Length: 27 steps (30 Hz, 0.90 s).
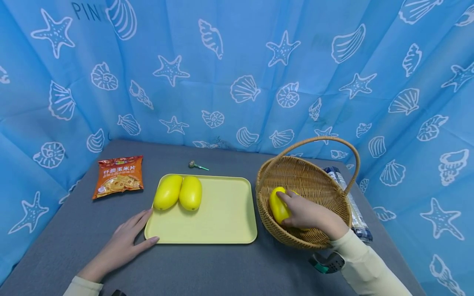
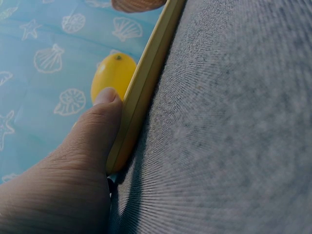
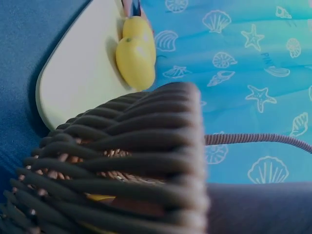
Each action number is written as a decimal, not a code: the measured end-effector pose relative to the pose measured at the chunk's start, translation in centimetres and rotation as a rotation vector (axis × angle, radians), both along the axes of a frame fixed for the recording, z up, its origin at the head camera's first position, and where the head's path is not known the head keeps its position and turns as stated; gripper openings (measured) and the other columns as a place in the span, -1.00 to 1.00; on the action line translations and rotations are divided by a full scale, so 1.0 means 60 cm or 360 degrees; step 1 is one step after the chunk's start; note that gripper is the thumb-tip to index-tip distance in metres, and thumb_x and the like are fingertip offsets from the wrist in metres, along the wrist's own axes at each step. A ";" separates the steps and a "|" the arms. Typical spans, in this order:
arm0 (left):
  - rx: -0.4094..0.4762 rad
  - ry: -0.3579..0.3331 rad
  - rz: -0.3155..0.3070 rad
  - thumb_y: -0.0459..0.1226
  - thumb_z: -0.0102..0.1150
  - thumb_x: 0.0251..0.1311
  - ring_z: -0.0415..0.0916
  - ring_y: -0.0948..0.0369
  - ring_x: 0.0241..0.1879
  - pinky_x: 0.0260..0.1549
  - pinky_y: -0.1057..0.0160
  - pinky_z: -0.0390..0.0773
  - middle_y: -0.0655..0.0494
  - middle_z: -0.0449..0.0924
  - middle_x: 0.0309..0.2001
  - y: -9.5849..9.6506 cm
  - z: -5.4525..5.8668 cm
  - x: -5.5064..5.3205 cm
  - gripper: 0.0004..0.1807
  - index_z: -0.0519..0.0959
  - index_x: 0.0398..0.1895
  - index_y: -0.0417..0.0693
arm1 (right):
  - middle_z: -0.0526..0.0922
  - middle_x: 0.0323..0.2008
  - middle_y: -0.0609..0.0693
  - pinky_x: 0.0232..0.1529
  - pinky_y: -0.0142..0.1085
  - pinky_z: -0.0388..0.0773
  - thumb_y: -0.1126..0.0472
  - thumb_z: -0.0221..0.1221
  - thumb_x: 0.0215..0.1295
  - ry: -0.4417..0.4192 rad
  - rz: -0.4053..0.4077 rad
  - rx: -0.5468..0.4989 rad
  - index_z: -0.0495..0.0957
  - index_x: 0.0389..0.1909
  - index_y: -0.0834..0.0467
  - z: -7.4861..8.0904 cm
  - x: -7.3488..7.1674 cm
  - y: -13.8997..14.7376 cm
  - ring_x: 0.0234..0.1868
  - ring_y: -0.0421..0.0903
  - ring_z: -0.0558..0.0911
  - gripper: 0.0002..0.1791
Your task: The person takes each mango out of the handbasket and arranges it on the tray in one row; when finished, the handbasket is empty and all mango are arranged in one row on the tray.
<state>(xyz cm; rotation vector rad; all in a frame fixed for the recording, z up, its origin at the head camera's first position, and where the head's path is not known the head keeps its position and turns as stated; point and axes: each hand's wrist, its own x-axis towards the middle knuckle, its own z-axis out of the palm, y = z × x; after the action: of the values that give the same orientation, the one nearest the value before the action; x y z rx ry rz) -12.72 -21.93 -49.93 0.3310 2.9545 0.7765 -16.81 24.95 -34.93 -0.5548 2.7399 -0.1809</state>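
Note:
Two yellow mangoes [image 1: 179, 191] lie side by side at the left end of a pale yellow tray [image 1: 226, 213]. My left hand [image 1: 127, 238] rests at the tray's near left corner, fingers extended. In the left wrist view its thumb [image 2: 100, 114] lies against the tray's rim. To the right stands a wicker basket [image 1: 303, 170] with a tall arched handle. Inside it, my right hand [image 1: 305, 211] grips a yellow mango [image 1: 277, 204], fingers over the top and thumb at the near side. More yellow shows under the palm. The basket's woven wall [image 3: 131, 141] mostly hides this hand in the right wrist view.
An orange snack bag [image 1: 120, 176] lies at the back left. Behind the tray is a small lollipop-like thing on a green stick [image 1: 198, 165]. A dark blue and silver package [image 1: 352, 201] lies right of the basket. A blue shell-patterned curtain [image 1: 226, 82] surrounds the grey table.

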 end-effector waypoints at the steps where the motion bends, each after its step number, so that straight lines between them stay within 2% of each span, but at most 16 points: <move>1: -0.0001 -0.0002 0.0001 0.40 -0.04 0.11 0.17 -0.24 0.30 0.12 -0.41 0.13 -0.22 0.17 0.38 0.000 0.000 0.000 0.04 0.07 0.50 -0.05 | 0.17 0.30 0.53 0.10 0.07 0.48 0.18 0.33 0.07 0.0018 0.0004 -0.0007 0.17 0.37 0.38 0.001 0.001 0.000 0.11 0.23 0.48 -0.12; 12: 0.0006 -0.0011 -0.0004 0.40 -0.05 0.11 0.17 -0.23 0.30 0.12 -0.41 0.13 -0.22 0.17 0.39 -0.001 -0.002 -0.002 0.04 0.07 0.50 -0.06 | 0.29 0.22 0.50 0.00 0.02 0.56 0.16 0.36 0.06 0.0184 0.0026 -0.0062 0.19 0.35 0.40 0.027 0.016 0.004 0.04 0.23 0.51 -0.13; 17: 0.0014 -0.0001 -0.0012 0.38 -0.04 0.13 0.17 -0.23 0.30 0.12 -0.40 0.13 -0.21 0.18 0.38 -0.001 -0.001 -0.001 0.02 0.06 0.50 -0.04 | 0.28 0.23 0.49 0.00 0.01 0.56 0.17 0.35 0.09 0.0212 0.0036 -0.0086 0.19 0.35 0.39 0.034 0.021 0.007 0.05 0.22 0.51 -0.14; 27: 0.0017 0.0000 -0.0010 0.37 -0.04 0.14 0.16 -0.24 0.30 0.13 -0.40 0.12 -0.22 0.17 0.38 0.001 0.000 -0.001 0.01 0.06 0.50 -0.04 | 0.17 0.32 0.48 0.08 0.12 0.51 0.16 0.35 0.11 0.0383 0.0025 -0.0226 0.16 0.38 0.35 0.071 0.059 0.004 0.20 0.38 0.40 -0.13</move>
<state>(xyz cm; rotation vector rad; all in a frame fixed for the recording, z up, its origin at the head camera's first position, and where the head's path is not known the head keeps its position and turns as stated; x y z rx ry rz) -12.80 -21.90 -49.91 0.3405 2.9492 0.7920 -13.26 25.18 -30.69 -0.6757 2.9706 -0.3267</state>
